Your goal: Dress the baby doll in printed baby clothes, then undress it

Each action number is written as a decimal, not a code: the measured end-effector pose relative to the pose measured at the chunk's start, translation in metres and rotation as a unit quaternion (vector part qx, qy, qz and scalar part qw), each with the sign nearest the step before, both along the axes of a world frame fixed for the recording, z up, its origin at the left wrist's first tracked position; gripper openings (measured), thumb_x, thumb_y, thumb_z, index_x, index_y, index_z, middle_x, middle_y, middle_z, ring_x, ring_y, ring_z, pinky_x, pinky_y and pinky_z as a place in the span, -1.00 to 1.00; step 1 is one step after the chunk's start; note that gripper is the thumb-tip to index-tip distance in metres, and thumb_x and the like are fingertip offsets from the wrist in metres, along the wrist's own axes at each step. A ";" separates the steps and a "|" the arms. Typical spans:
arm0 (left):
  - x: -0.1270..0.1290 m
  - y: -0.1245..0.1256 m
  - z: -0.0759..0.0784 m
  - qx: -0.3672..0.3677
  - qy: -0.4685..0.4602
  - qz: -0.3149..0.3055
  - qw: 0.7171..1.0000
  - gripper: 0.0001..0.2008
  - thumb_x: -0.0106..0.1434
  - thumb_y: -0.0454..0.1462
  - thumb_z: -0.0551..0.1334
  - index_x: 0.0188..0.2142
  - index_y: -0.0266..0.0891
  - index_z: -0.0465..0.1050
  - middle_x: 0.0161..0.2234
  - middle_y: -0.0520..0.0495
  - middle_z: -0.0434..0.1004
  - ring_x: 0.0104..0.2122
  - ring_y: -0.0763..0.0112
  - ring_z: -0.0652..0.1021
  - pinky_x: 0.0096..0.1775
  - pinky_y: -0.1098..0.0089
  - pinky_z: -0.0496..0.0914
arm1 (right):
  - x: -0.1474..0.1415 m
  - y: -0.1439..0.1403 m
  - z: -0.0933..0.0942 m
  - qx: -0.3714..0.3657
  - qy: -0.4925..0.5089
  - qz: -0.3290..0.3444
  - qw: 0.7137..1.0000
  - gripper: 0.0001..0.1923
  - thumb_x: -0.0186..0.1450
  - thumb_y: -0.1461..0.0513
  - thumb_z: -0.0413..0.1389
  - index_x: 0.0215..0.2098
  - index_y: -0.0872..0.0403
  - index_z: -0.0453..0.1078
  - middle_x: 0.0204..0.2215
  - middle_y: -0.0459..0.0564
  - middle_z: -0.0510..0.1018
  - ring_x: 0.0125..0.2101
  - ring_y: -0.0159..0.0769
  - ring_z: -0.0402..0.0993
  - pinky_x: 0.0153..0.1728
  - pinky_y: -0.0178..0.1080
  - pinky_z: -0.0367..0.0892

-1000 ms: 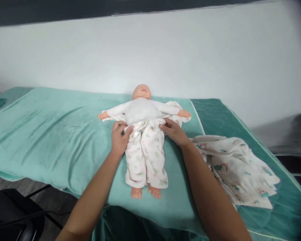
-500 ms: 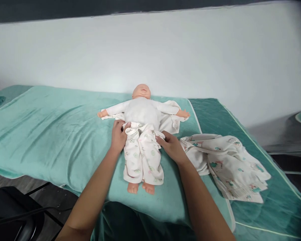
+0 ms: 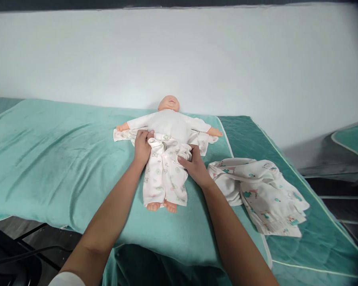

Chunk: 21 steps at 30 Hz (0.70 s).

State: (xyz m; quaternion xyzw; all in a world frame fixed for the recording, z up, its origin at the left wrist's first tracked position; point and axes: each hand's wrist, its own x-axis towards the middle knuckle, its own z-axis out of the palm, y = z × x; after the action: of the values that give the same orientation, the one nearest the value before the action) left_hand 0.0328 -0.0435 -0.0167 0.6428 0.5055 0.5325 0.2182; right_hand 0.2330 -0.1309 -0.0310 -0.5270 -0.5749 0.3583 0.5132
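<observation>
Where the teal towel (image 3: 47,159) covers the bed, a baby doll (image 3: 167,131) lies on its back in the middle, head toward the far wall (image 3: 179,55) and bare feet toward the near edge. Its long axis runs near to far, and its arms stretch out left and right across a white cloth (image 3: 204,141) spread beneath its shoulders. Printed white pants (image 3: 164,174) cover its legs, bunched at the waist.

The left hand (image 3: 142,146) sits at the doll's left hip in the scene, its grip pinched on the waistband of the pants. The right hand (image 3: 193,167) sits at the other hip, fingers curled into a fold of the same pants, grip closed on the fabric. Both forearms reach in from the near edge, either side of the doll's legs.

Just right of the right forearm, a crumpled patterned garment (image 3: 262,194) with teal and pink motifs lies on the darker green cover (image 3: 316,222) of the bed, apart from the doll. A dark chair (image 3: 14,258) shows at the near left below the bed's edge. Nothing lies between the hands and the doll.
</observation>
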 end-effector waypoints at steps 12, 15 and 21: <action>-0.021 -0.072 -0.002 -0.016 0.026 -0.038 0.999 -0.63 0.45 -0.10 0.06 -0.42 -0.19 0.43 -0.13 -0.13 0.44 -0.07 0.29 0.50 0.08 0.25 0.35 | 0.005 0.003 -0.005 0.003 -0.028 -0.028 0.999 -0.58 0.19 0.02 0.24 -0.09 -0.03 0.24 -0.26 -0.10 0.39 -0.24 -0.25 0.31 -0.19 -0.21 0.31; -0.029 -0.096 -0.007 -0.020 0.045 -0.047 0.998 -0.62 0.45 -0.09 0.04 -0.41 -0.17 0.43 -0.11 -0.14 0.46 -0.04 0.24 0.50 0.08 0.21 0.36 | 0.003 0.003 -0.004 0.007 -0.034 -0.030 0.999 -0.62 0.17 0.06 0.23 -0.12 -0.03 0.25 -0.31 -0.13 0.37 -0.29 -0.27 0.29 -0.25 -0.24 0.29; -0.030 -0.098 -0.010 -0.007 0.054 -0.041 0.998 -0.65 0.46 -0.08 0.02 -0.34 -0.15 0.43 -0.12 -0.15 0.45 -0.07 0.22 0.50 0.05 0.17 0.37 | -0.004 0.000 0.003 0.012 -0.078 -0.063 0.995 -0.75 0.21 0.04 0.16 -0.24 -0.02 0.29 -0.38 -0.14 0.43 -0.33 -0.25 0.31 -0.26 -0.23 0.26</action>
State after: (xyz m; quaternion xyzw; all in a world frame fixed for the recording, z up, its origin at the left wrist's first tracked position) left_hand 0.0027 -0.1416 -0.0265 0.6895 0.4934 0.4841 0.2164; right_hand 0.2291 -0.1311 -0.0284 -0.5820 -0.5833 0.2765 0.4946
